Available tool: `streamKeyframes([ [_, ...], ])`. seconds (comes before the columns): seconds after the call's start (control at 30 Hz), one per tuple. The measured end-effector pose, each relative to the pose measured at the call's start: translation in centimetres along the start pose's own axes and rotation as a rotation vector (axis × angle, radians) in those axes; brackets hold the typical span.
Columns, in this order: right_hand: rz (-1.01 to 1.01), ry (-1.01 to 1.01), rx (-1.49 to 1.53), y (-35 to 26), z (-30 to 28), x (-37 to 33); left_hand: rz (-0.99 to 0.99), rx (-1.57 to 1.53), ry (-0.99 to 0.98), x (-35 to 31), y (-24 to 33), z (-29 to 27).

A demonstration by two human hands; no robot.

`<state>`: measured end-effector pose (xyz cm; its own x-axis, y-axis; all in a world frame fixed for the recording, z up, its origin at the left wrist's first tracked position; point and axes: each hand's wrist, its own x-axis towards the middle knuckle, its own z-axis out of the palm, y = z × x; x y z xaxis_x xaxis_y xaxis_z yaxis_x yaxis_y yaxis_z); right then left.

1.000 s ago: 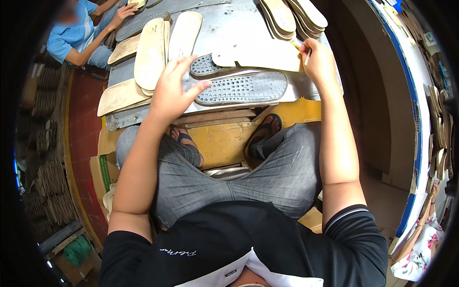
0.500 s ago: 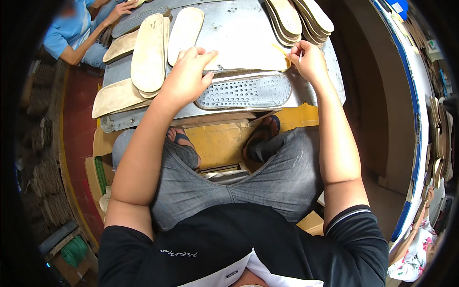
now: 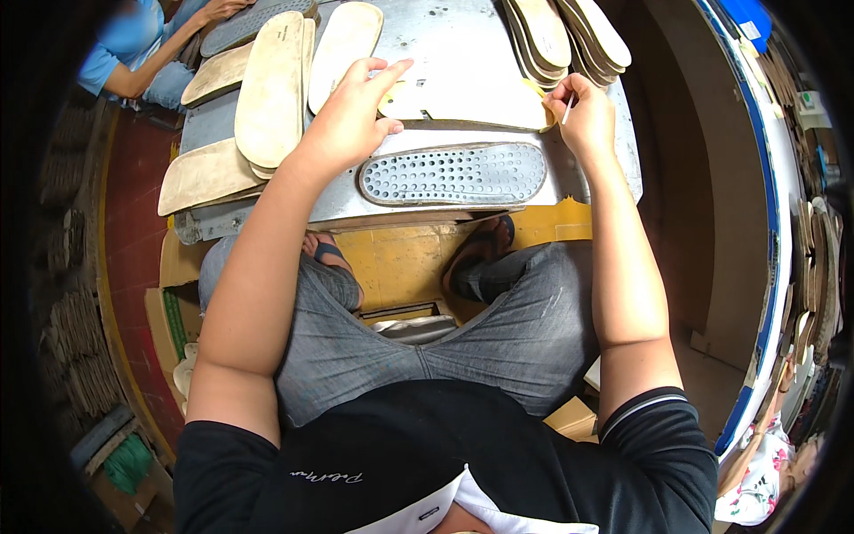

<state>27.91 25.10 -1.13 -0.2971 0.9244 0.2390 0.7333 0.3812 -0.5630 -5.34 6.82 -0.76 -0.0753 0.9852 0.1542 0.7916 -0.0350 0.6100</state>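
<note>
Shifted away from the near sole since the earlier frame, the flat cream shoe-shaped insole [image 3: 489,111] now lies with bare metal showing between it and the grey perforated oval sole [image 3: 454,173]. Both are on the grey metal table [image 3: 427,31]. Judging by the pose, the step in hand is positioning the insole and attending to its right end; the next move calls for a steady left end and close control of the curled yellow strip [image 3: 534,86]. Left hand [image 3: 350,120]: fingers and thumb spread about the insole's left end, contact uncertain. Right hand [image 3: 587,114]: thumb and fingers pinching a slender white stick-like piece [image 3: 567,109]; whether they also grip the strip cannot be told. Both forearms reach forward, elbows apart.
</note>
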Motion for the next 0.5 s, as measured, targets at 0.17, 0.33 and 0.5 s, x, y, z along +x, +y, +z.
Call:
streamKeyframes([
  [0.17,0.022,-0.09,0.183,0.3,0.0,0.1,0.13,0.094,-0.058,-0.2,-1.9,-0.1],
  [0.33,0.184,-0.269,0.376,2.3,-1.1,0.1,0.148,0.086,-0.056,-0.7,-1.3,0.1],
  [0.5,0.184,-0.261,0.194,2.1,-0.9,0.0,0.141,0.054,-0.071,-0.7,-1.0,0.1],
])
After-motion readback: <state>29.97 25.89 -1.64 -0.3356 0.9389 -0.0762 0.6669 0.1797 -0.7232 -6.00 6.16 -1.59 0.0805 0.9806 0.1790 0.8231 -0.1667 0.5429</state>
